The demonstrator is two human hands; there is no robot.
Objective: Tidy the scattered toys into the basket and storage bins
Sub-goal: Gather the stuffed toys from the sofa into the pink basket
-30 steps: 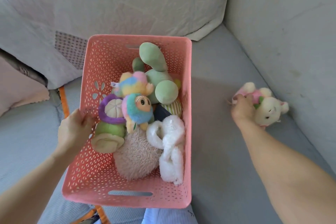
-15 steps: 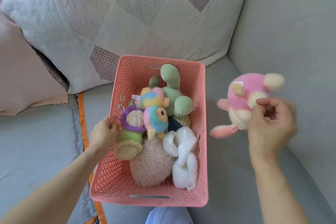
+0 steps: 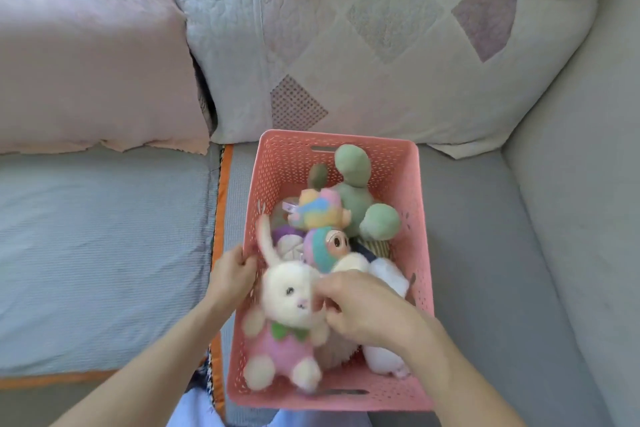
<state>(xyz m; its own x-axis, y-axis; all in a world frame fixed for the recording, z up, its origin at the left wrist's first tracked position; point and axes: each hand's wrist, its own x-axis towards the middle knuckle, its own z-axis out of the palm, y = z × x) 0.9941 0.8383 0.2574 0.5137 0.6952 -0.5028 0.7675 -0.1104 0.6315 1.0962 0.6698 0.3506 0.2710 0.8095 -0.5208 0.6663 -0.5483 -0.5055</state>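
A pink perforated basket (image 3: 420, 204) sits on the grey sofa seat, filled with several plush toys: a green plush (image 3: 356, 194), a rainbow-coloured doll (image 3: 322, 239) and a white fluffy toy (image 3: 388, 276). My left hand (image 3: 232, 276) grips the basket's left rim. My right hand (image 3: 360, 305) holds a white-and-pink bunny plush (image 3: 287, 319) by the side of its head, over the near left part of the basket. The bunny is blurred with motion and covers the toys below it.
A quilted patchwork cushion (image 3: 363, 45) leans behind the basket, with a pink pillow (image 3: 86, 52) to its left. The sofa armrest (image 3: 588, 184) rises on the right. An orange-trimmed mat (image 3: 104, 253) covers the seat at left.
My right hand picked the bunny plush up from the seat by the armrest and carried it left, over the basket. My left hand stayed on the basket's rim. The camera tilted up.
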